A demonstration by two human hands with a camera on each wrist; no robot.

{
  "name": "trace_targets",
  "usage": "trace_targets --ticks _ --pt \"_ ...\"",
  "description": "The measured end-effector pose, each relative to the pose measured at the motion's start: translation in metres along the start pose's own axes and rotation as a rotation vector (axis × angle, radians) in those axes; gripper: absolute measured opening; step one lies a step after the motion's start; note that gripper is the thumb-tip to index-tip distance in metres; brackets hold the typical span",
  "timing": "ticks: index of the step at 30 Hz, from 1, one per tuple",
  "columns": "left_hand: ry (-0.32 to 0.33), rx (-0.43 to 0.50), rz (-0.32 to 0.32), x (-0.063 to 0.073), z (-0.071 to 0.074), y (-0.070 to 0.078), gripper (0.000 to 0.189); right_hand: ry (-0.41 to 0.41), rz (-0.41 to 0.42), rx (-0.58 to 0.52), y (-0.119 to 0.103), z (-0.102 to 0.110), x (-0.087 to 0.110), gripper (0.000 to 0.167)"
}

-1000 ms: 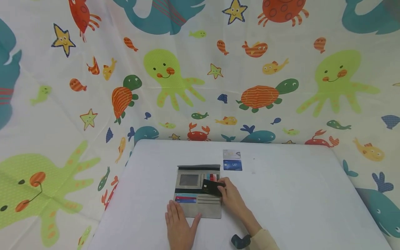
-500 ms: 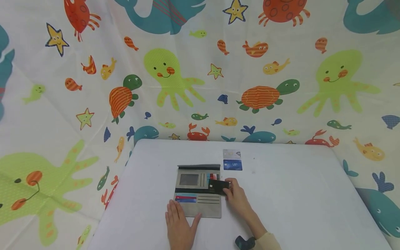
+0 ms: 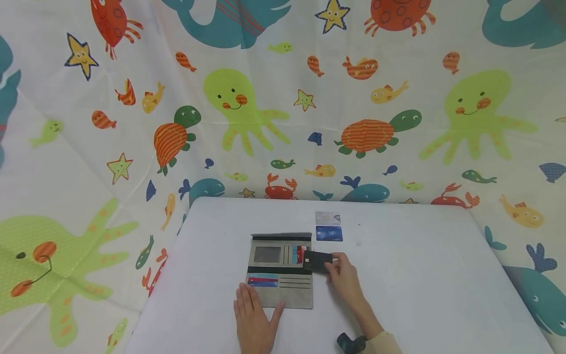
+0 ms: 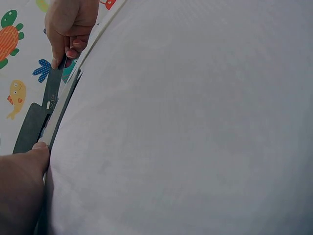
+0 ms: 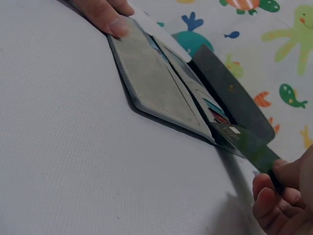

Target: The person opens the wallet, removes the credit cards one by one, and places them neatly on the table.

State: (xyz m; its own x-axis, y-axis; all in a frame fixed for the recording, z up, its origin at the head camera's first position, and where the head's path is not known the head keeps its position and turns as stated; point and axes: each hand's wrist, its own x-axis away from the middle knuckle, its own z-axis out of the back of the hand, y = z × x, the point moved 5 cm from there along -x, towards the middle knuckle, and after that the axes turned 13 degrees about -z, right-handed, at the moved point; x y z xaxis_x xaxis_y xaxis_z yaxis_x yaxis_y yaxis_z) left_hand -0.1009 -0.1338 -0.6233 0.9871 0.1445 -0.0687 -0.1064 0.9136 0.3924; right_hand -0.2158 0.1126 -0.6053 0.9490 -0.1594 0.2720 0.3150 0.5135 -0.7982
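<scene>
A grey wallet (image 3: pixel 295 298) lies unfolded on the table, dark inside its fold and top flap. My left hand (image 3: pixel 255 319) rests on its lower left corner with fingers straight and thumb spread along the bottom edge. Between thumb and fingers, my right hand (image 3: pixel 347 279) pinches a black card (image 3: pixel 317 262) at its right end. The card's left end overlaps the wallet's right edge; in the right wrist view the black card (image 5: pixel 254 147) slants up from there. Red and teal cards (image 3: pixel 297 254) show in the wallet's upper right slots, with blue and red cards (image 3: pixel 263 281) at lower left.
Beyond the wallet, a blue VIP card (image 3: pixel 329 233) and a silver card (image 3: pixel 328 218) lie one above the other on the white table (image 3: pixel 420 275). A sea-animal curtain (image 3: pixel 283 98) hangs behind the table. A dark device (image 3: pixel 351 342) sits at my right wrist.
My right hand has drawn the black card rightward, from over the wallet's upper right slots to mostly past its right edge. The left hand and the wallet have stayed in place.
</scene>
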Motion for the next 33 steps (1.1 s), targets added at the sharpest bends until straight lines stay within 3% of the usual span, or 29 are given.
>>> trace_targets --ticks 6,21,33 --pt "0.004 -0.007 0.000 0.001 -0.001 0.000 0.110 0.042 -0.061 -0.020 0.005 0.007 -0.003 0.031" --pt "0.005 0.003 -0.010 0.002 -0.001 -0.001 0.110 0.118 -0.085 -0.012 0.004 0.022 -0.014 0.033" --pt "0.011 -0.006 -0.008 0.002 -0.001 -0.002 0.110 0.126 -0.104 0.026 0.002 0.023 -0.019 0.040"
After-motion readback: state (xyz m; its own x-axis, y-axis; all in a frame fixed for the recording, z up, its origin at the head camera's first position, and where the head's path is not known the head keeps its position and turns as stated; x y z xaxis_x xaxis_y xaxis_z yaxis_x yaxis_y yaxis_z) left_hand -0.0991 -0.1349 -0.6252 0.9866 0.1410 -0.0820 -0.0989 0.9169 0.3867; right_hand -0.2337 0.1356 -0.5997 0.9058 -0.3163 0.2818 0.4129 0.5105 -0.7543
